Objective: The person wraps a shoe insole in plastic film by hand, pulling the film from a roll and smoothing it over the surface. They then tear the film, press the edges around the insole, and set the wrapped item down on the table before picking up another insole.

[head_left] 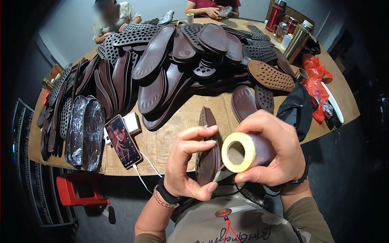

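My left hand (180,162) is curled around a dark brown shoe sole (210,162) that stands on edge, fingers on its upper part and thumb near its lower end. Close beside it, my right hand (279,141) grips a roll of clear plastic film (262,150) with a pale yellow end and a hollow core. A narrow strip of film (219,173) shows between the roll and the sole. My right palm and part of the roll's far side are hidden.
Brown soles (156,52) are heaped across the cardboard-covered table (182,117). At left lie film-wrapped soles (85,129) and a phone (121,141) on a charging cable. A black bag (295,107), red plastic bags (315,87) and flasks (299,42) stand right. Two people sit opposite.
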Tool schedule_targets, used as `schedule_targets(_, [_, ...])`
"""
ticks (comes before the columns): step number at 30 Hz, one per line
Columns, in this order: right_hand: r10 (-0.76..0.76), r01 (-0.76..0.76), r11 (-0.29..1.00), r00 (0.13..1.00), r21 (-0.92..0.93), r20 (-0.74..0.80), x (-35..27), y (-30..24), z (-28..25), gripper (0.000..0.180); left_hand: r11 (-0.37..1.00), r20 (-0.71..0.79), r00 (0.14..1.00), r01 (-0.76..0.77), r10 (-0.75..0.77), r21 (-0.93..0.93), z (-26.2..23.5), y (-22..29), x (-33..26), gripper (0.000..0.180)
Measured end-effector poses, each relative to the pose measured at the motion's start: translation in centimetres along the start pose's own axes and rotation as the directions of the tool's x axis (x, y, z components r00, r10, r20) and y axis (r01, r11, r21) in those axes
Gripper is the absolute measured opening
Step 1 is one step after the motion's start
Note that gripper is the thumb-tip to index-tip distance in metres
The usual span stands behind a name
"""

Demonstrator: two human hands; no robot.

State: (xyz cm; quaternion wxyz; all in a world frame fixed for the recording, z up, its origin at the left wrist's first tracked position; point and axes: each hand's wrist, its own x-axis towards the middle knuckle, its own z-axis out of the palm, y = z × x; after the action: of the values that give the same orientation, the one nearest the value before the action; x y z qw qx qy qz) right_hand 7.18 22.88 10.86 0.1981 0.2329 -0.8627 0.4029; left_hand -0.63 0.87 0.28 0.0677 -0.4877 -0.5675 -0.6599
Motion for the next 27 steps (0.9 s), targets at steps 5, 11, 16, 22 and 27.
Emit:
schedule_targets(5, [-0.03,-0.022,0.976,0.971,-0.215,-0.237,-0.1,-0.2,1.0,0.057,1.0,0.002,1.0,-0.008,0.008,-0.022,0.4,0.0,-0.3,0.071])
schedule_targets(11, [0.053,-0.104,0.959,0.979,-0.263,-0.195,-0.4,-0.3,1.4,0.056,1.0,0.009,1.0,0.008,-0.007,-0.03,0.4,0.2,-0.7,0.071])
schedule_targets(16, [0.059,-0.107,0.961,0.98,-0.256,-0.191,-0.5,0.1,2.0,0.056,0.999,0.003,1.0,0.023,-0.022,-0.041,0.5,0.3,-0.8,0.071])
schedule_targets(22, [0.098,-0.139,0.96,0.98,-0.244,-0.173,-1.1,0.0,2.5,0.054,0.997,0.005,0.999,0.042,-0.041,-0.061,0.8,0.4,-1.1,0.071])
schedule_targets(27, [0.114,-0.148,0.957,0.982,-0.249,-0.148,-2.0,0.2,3.1,0.054,0.998,0.014,0.998,0.055,-0.055,-0.022,1.1,0.1,-1.7,0.065])
